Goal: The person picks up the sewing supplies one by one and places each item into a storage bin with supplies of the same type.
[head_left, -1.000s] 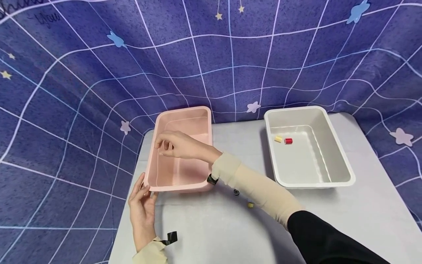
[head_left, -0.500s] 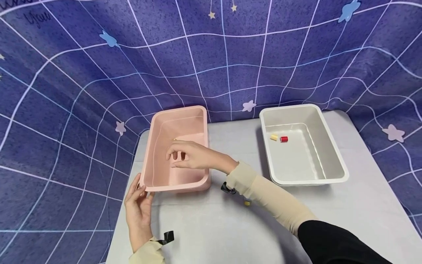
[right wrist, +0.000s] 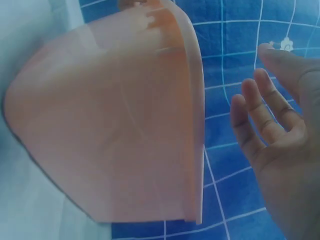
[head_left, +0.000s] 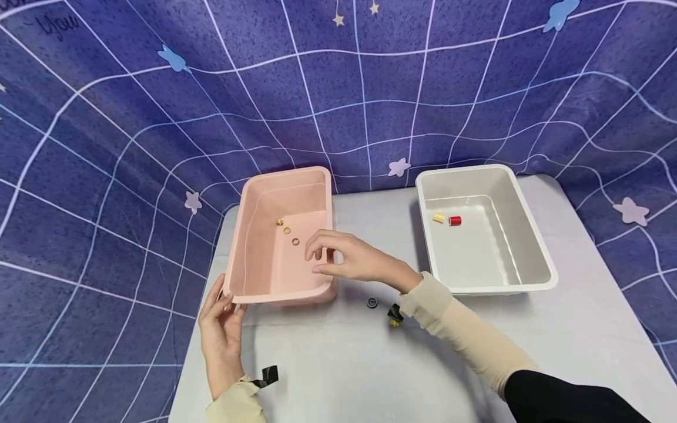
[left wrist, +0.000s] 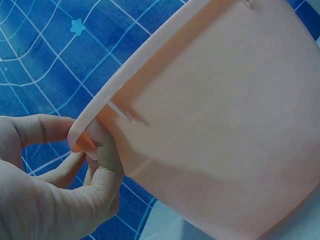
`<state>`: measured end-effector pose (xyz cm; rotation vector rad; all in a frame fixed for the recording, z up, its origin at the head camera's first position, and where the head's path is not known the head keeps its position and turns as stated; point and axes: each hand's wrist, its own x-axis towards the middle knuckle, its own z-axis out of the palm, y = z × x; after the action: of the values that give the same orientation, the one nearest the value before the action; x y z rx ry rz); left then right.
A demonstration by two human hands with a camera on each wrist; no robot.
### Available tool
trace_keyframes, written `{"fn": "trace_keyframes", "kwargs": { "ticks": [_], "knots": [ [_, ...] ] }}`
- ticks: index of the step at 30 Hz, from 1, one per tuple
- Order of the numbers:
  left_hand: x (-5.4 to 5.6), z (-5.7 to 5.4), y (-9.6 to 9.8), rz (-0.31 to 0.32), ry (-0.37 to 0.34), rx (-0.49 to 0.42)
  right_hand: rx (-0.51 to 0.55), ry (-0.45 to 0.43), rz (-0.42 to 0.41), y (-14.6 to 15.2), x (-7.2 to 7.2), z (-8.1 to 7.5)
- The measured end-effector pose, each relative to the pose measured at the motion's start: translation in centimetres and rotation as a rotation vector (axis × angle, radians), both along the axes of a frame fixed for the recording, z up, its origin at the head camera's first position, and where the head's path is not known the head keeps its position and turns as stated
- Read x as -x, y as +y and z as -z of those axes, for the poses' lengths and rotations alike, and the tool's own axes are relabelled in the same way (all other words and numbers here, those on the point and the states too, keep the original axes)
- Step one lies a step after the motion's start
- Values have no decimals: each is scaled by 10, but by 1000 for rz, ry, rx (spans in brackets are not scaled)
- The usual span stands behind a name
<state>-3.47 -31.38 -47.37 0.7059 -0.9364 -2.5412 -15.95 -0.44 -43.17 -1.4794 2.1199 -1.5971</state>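
My left hand (head_left: 223, 335) grips the near left corner of the pink tub (head_left: 281, 298); the left wrist view shows its thumb and fingers (left wrist: 106, 150) pinching the rim. Above the tub's right rim hovers my right hand (head_left: 351, 257), its fingers loosely bent and holding nothing. In the right wrist view the right hand (right wrist: 280, 130) is apart from the tub wall. On the tub floor lie small ring-shaped pieces: a brass-coloured one (head_left: 280, 222), a yellowish one (head_left: 287, 230) and a reddish-brown one (head_left: 295, 241).
A light grey tub (head_left: 499, 291) stands to the right, with a yellow thread spool (head_left: 438, 218) and a red thread spool (head_left: 455, 221) inside. On the white table (head_left: 338, 370) are a small dark round piece (head_left: 372, 302) and a small yellow piece (head_left: 394, 323). Patterned blue cloth (head_left: 338, 88) hangs behind.
My right hand has moved from over the pink tub's left side to its right rim, uncovering the ring-shaped pieces. My left hand keeps its grip on the corner. The view has shifted slightly.
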Motion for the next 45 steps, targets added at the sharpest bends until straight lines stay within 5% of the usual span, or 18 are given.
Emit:
{"fn": "trace_keyframes", "kwargs": {
  "ticks": [19,31,45],
  "knots": [
    [-1,1,-1,5,4,1,-21,6,6,63,-29,44],
    [1,2,-1,-19,-5,-43,-111,97,8,83,-44,68],
    [0,1,1,-18,17,-58,-345,249,63,110,-56,106]
  ]
}}
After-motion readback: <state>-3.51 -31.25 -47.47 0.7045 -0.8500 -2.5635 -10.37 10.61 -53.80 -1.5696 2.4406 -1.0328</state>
